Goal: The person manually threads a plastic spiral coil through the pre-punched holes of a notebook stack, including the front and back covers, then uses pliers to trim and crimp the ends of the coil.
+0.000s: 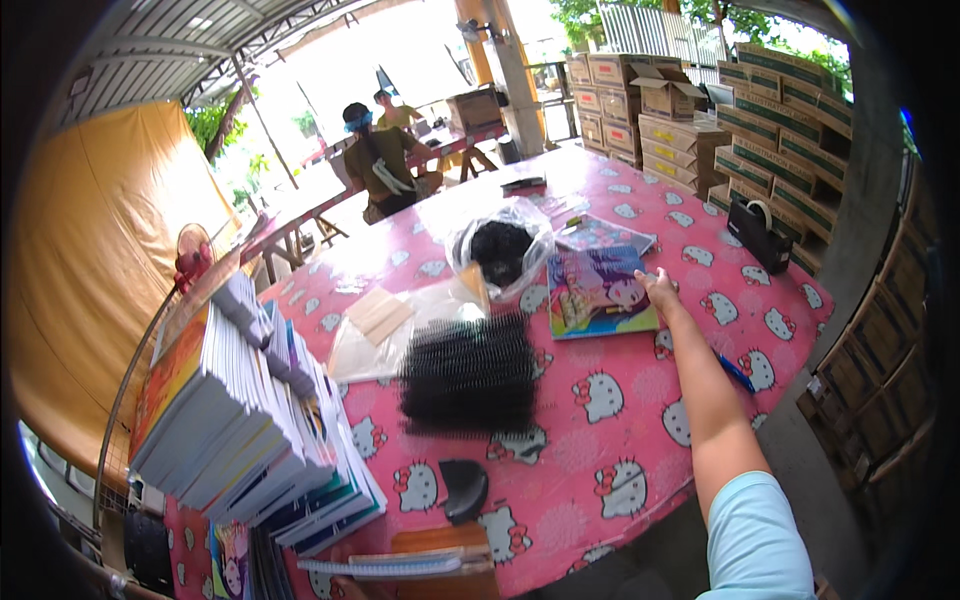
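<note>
At the right, my right hand (657, 291) has its fingers closed on the right edge of a notebook (600, 292) with a colourful illustrated cover, lying flat on the table. At the lower edge, my left hand (352, 587) is mostly hidden. It seems to grip a notebook (400, 566) seen edge-on, its white pages showing, over a brown wooden board (440, 541). Between the hands lies a thick bundle of black binding coils (468, 375). A dark curved piece (463, 490) sits in front of the coils.
Tall stacks of notebooks (250, 420) stand at the left. A clear plastic bag (500, 250) of black material, a tape dispenser (760, 235) and a blue tool (735, 372) are on the pink table (570, 440). Cartons (780, 130) are piled beyond; two people sit at a far table.
</note>
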The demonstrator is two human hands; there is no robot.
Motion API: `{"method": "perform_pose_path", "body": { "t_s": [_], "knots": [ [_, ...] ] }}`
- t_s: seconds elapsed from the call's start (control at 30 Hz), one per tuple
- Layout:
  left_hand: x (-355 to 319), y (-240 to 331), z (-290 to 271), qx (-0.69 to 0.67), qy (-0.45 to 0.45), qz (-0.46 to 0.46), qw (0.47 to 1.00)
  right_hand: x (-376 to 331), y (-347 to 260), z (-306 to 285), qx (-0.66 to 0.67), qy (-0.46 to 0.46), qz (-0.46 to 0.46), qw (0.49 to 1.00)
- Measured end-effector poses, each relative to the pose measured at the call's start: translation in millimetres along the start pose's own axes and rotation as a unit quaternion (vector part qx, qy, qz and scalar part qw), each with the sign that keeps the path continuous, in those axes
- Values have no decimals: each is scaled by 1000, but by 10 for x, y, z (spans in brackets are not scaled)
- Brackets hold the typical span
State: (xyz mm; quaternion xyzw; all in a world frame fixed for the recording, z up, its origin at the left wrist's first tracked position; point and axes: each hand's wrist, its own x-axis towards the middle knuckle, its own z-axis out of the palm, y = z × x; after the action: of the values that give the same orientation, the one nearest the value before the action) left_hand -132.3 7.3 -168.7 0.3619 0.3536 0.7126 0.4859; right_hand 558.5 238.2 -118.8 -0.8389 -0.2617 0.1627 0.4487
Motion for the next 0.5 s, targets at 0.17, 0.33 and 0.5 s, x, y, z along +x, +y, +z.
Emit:
{"method": "perform_pose_path", "body": {
  "t_s": [0.17,0.33,0.5],
  "knots": [
    [-8,-183,-589,151,-15,20,988,349,-171,291,207,-123,-22,970],
    [50,-307,-597,309,25,95,946,195,-321,-68,146,-195,4,970],
    [65,-247,-492,381,56,101,917,-379,-497,-305,93,-187,52,977]
  ]
}}
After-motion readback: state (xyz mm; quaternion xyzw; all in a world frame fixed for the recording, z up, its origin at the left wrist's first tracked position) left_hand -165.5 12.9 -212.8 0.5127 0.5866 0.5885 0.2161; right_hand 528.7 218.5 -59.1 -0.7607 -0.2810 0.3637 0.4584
